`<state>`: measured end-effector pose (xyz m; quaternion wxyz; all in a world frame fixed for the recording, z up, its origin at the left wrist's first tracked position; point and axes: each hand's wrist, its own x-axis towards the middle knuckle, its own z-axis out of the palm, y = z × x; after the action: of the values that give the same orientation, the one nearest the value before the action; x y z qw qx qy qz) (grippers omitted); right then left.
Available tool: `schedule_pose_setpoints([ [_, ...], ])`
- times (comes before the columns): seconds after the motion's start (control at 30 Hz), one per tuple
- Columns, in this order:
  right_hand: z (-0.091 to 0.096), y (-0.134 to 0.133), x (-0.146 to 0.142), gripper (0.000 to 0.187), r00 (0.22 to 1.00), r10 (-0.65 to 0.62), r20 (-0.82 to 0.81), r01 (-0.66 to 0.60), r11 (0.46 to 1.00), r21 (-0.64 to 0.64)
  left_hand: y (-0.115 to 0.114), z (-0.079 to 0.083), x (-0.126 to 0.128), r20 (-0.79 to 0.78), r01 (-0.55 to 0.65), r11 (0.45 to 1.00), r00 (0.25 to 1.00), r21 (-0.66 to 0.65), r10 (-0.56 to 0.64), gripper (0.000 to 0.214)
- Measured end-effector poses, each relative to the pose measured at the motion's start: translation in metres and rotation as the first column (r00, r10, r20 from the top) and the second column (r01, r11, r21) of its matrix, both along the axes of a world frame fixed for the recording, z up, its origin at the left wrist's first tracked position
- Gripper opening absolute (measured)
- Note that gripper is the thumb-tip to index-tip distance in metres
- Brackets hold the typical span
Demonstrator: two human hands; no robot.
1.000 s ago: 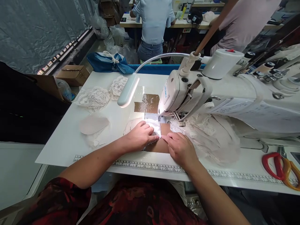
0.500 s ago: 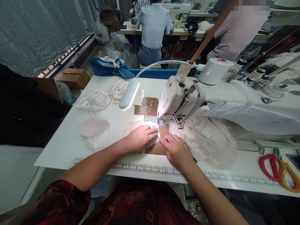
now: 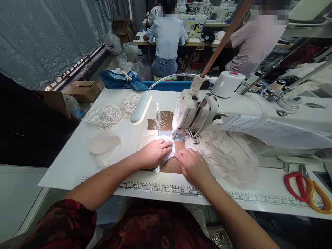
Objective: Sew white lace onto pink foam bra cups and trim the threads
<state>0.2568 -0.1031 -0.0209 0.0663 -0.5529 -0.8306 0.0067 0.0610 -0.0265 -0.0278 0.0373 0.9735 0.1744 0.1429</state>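
Note:
A white lace piece [image 3: 169, 155] lies beneath the needle area of the white sewing machine [image 3: 183, 112]. My left hand [image 3: 155, 153] rests flat on this lace, its fingers stretched toward the presser foot and covering much of the piece. At the lace's near right edge, my right hand [image 3: 193, 166] pinches with thumb and forefinger. Brown tape [image 3: 171, 166] covers the tabletop under both hands. Just right of the needle, a heap of sheer white lace fabric [image 3: 230, 162] is bunched below the machine arm.
Lace cups [image 3: 105, 116] and a smooth pale cup [image 3: 103, 143] lie on the left of the table. A lamp [image 3: 141, 109] hangs over the middle. Scissors [image 3: 307, 192] lie at the right, beyond a printed ruler [image 3: 160, 188]. Two people [image 3: 167, 41] [image 3: 259, 41] sit beyond.
The camera view has shifted slightly, so the machine appears a little lower and further left. Both hands keep nearly the same hold on the lace.

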Motion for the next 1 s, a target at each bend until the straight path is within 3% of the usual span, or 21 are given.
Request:
schedule_pose_setpoints([
  [0.13, 0.013, 0.012, -0.002, 0.027, 0.999, -0.016, 0.043, 0.022, 0.991, -0.131, 0.015, -0.001, 0.002, -0.048, 0.028, 1.0, 0.998, 0.009, -0.027, 0.038],
  [0.23, 0.017, 0.021, -0.002, 0.031, 0.998, -0.012, 0.064, 0.022, 0.987, -0.159, 0.028, -0.002, 0.003, -0.079, 0.031, 0.999, 0.996, 0.019, -0.029, 0.039],
  [0.4, 0.012, 0.027, -0.003, 0.035, 0.995, -0.048, 0.082, 0.057, 0.991, -0.118, 0.042, -0.003, 0.003, -0.075, 0.053, 0.998, 0.996, 0.04, -0.049, 0.039],
  [0.63, 0.004, 0.028, -0.004, 0.04, 0.995, -0.06, 0.08, 0.068, 0.992, -0.102, 0.045, -0.001, 0.0, 0.009, 0.111, 0.994, 0.994, 0.005, -0.111, 0.032],
  [1.0, -0.001, 0.032, -0.002, 0.045, 0.992, -0.123, -0.022, 0.122, 0.992, -0.016, 0.056, -0.007, 0.002, -0.02, 0.018, 0.999, 1.0, -0.043, -0.019, 0.042],
])
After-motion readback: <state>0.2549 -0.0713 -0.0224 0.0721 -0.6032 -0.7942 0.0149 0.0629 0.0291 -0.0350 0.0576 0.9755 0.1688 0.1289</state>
